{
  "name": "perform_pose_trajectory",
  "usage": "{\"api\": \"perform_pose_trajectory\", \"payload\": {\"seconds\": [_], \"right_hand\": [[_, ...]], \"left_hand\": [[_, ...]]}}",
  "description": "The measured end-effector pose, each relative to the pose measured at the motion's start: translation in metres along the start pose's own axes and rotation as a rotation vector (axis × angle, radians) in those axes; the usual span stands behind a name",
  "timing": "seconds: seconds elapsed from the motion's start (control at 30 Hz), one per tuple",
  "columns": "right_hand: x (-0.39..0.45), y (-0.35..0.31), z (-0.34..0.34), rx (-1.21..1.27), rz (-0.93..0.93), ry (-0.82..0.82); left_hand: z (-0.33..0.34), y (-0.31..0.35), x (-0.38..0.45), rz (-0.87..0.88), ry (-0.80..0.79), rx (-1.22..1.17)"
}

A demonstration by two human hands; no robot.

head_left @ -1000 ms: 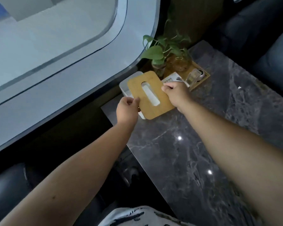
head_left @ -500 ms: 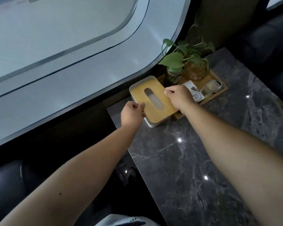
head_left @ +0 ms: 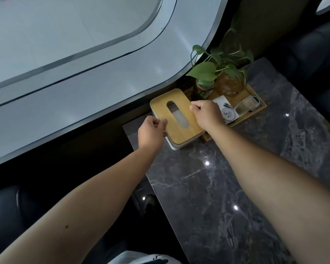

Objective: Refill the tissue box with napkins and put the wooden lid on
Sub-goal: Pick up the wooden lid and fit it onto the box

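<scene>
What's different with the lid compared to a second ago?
The wooden lid came down from a tilt above the tissue box and now lies flat on it. Left hand and right hand still pinch its edges. The tray stayed put.

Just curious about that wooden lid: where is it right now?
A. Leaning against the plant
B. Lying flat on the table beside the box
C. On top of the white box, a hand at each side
C: the wooden lid sits on the white box, left hand and right hand at its edges.

One tissue box (head_left: pixel 176 146), one wooden lid (head_left: pixel 179 130), two glass jars (head_left: pixel 229 85).
</scene>
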State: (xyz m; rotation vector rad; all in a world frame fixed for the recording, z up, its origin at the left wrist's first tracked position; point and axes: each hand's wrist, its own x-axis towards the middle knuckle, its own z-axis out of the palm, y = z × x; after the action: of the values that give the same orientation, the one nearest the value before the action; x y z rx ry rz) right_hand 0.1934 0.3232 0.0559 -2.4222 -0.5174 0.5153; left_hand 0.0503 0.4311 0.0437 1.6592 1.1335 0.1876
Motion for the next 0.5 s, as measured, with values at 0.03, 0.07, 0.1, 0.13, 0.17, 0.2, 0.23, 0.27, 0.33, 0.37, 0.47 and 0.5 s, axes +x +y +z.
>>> {"api": "perform_pose_trajectory", "payload": {"seconds": [0.03, 0.07, 0.1, 0.13, 0.17, 0.2, 0.23, 0.27, 0.33, 0.37, 0.47, 0.5], "right_hand": [[0.001, 0.001, 0.002, -0.026, -0.01, 0.015], [0.001, 0.002, 0.004, -0.053, -0.02, 0.03], [0.001, 0.004, 0.006, -0.08, -0.031, 0.042], [0.001, 0.006, 0.008, -0.112, -0.045, 0.05], [0.001, 0.009, 0.011, -0.146, -0.061, 0.055], [0.001, 0.011, 0.014, -0.177, -0.077, 0.062], [0.001, 0.013, 0.016, -0.199, -0.091, 0.073], [0.001, 0.014, 0.019, -0.216, -0.105, 0.087], [0.0, 0.014, 0.023, -0.254, -0.133, 0.112], [0.0, 0.015, 0.024, -0.275, -0.143, 0.116], [0.002, 0.017, 0.024, -0.307, -0.094, 0.08], [0.003, 0.018, 0.024, -0.318, -0.069, 0.066]], "left_hand": [[0.0, -0.001, 0.0, 0.001, -0.002, 0.0], [0.0, -0.001, 0.001, 0.001, -0.004, 0.0], [0.0, -0.002, 0.002, 0.001, -0.007, 0.002], [0.0, -0.003, 0.003, 0.001, -0.008, 0.003], [-0.001, -0.004, 0.003, 0.003, -0.01, 0.005], [-0.001, -0.005, 0.004, 0.008, -0.012, 0.007], [-0.002, -0.006, 0.006, 0.013, -0.016, 0.013], [-0.001, -0.007, 0.006, 0.015, -0.022, 0.019], [0.0, -0.008, 0.007, 0.012, -0.04, 0.039], [0.001, -0.009, 0.008, 0.009, -0.05, 0.062], [0.003, -0.01, 0.002, 0.009, -0.112, 0.153], [0.004, -0.01, -0.001, 0.01, -0.146, 0.186]]}}
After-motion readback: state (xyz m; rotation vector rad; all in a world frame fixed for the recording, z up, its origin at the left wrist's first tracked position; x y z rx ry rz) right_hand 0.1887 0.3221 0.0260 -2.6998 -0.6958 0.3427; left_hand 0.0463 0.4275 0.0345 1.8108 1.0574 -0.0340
